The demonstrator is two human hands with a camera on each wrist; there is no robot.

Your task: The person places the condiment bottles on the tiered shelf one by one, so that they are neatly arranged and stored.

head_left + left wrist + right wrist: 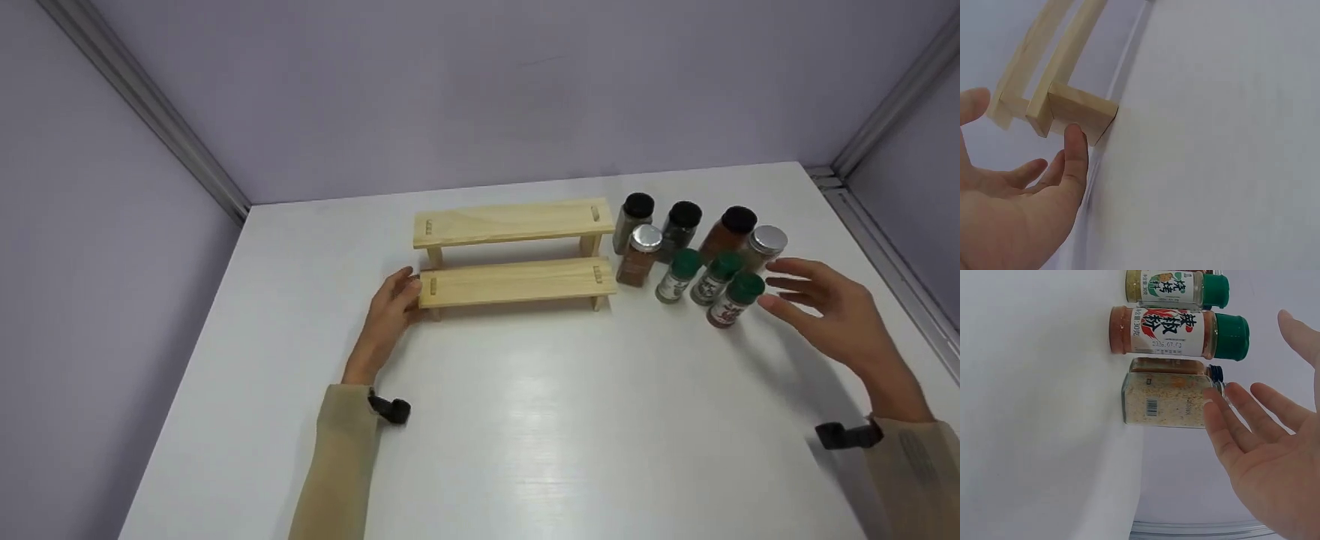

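A two-step wooden rack (516, 255) stands on the white table (525, 420). My left hand (391, 304) rests with straight fingers against the left end of the lower step (1081, 112); its fingertips (1075, 138) touch the wood. Several spice jars stand right of the rack. My right hand (821, 307) hovers open, just right of a green-capped red-powder jar (733, 298) (1179, 332), close to it but apart. A silver-capped jar of pale flakes (1165, 399) stands beside the fingers (1224, 422).
Black-capped jars (636, 217) and more green-capped jars (677, 275) cluster between the rack and my right hand. Purple walls close in the table at back and sides, with a metal rail (885, 247) along the right edge.
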